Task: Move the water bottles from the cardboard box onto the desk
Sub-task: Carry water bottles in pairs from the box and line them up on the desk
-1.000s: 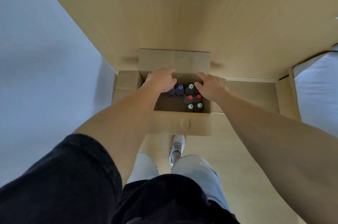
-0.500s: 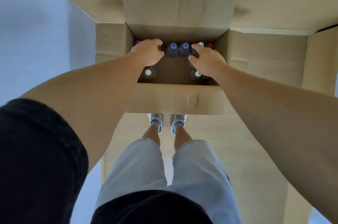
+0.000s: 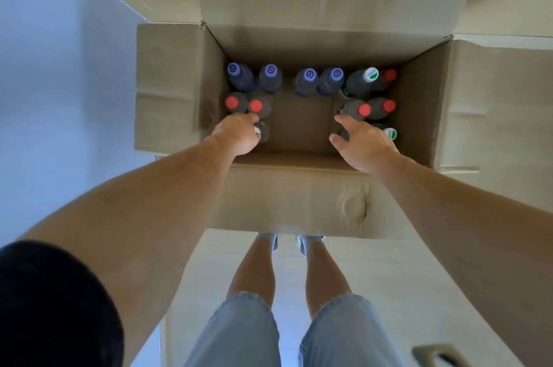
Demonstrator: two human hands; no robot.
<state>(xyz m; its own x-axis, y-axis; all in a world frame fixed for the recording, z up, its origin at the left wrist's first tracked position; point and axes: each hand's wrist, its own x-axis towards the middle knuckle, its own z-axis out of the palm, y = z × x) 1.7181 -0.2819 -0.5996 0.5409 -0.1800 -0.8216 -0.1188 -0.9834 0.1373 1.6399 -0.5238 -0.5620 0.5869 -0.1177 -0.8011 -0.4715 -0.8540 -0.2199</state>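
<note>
The left hand (image 3: 239,134) curls over a white-capped bottle (image 3: 261,131) in the cardboard box (image 3: 170,88); its grip is hidden. The right hand (image 3: 363,142) hovers spread wide, holding nothing.

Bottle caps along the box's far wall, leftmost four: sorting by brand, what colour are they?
Purple, each with a pale swirl mark, e.g. the leftmost cap. Head view shows it.

Head camera looks steeply down, close above the open cardboard box (image 3: 167,91).
</note>
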